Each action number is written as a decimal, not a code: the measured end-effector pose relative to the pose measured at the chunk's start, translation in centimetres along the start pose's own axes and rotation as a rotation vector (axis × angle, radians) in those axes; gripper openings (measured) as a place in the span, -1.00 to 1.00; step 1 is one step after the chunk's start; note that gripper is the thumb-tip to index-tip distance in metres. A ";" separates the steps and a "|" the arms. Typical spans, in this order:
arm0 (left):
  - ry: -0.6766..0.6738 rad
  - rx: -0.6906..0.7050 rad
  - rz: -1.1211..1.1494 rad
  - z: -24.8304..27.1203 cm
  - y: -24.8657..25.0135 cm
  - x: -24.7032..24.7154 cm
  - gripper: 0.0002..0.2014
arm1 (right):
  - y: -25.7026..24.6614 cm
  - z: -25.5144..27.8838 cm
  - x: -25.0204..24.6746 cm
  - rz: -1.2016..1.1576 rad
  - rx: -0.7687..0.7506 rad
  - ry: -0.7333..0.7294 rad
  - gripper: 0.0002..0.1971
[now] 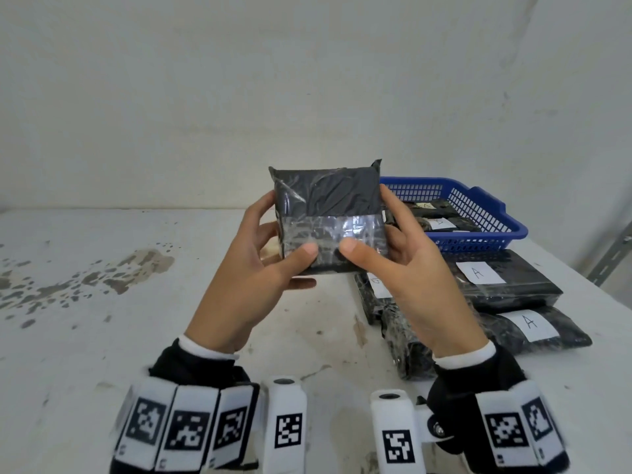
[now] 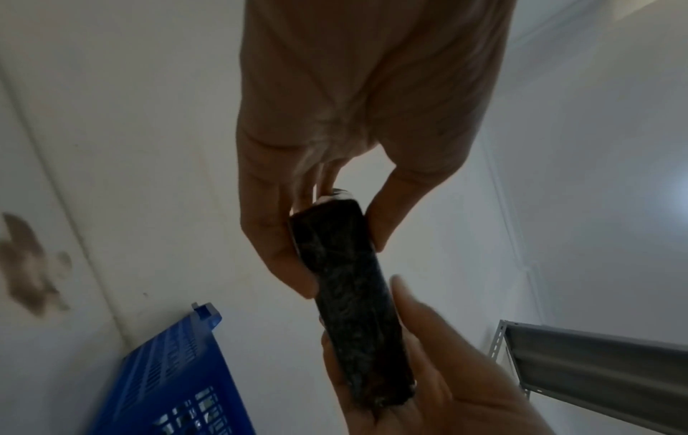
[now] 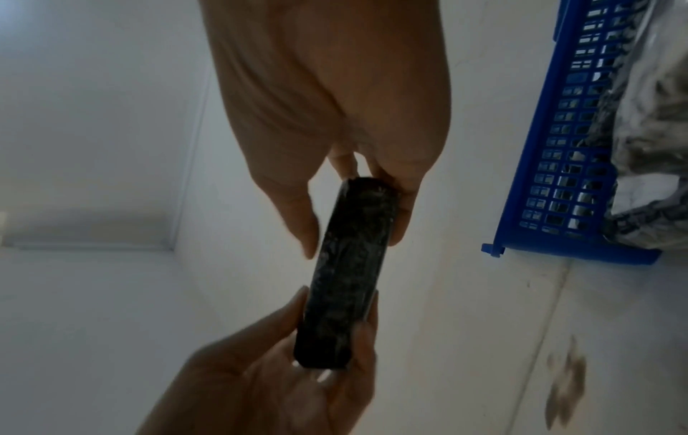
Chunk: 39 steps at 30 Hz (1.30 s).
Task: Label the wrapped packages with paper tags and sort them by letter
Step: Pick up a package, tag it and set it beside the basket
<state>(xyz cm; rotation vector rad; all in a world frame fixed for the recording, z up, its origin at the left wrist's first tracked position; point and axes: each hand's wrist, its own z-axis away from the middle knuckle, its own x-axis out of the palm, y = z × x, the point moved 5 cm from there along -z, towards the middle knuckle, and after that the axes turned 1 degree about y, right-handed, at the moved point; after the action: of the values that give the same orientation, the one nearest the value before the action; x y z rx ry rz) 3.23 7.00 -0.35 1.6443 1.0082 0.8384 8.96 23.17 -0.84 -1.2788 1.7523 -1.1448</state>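
Package (image 1: pixel 328 213), pinched upright between both hands (image 1: pixel 342 265)

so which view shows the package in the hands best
The head view: it shows the black wrapped package face-on, with its clear tape band, pinched between the left hand and right hand, and no tag on the visible face. Both wrist views show only its dark narrow edge between the fingers.

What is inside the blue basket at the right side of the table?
The blue basket holds dark wrapped packages with white paper tags; one tag looks like B. The right hand covers the basket's left part, so the count is unclear.
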 end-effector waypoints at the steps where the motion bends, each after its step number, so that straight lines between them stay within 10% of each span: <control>1: -0.008 0.013 -0.006 0.1 0.1 0.2 -0.30 | -0.1 0.1 0.1 0.012 -0.018 0.006 -0.22; 24: 0.172 0.085 0.033 -0.1 0.0 -0.6 -0.79 | 0.3 -0.1 -1.1 -0.103 0.015 0.186 -0.73; 39: 0.172 0.107 -0.121 0.2 0.1 0.5 -0.52 | 0.4 0.2 0.0 0.059 -0.023 0.205 -0.39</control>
<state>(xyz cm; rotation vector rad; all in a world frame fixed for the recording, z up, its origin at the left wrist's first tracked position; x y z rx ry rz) 3.67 7.38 -0.24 1.6033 1.2789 0.8682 9.02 23.18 -1.33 -1.1483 1.9429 -1.2623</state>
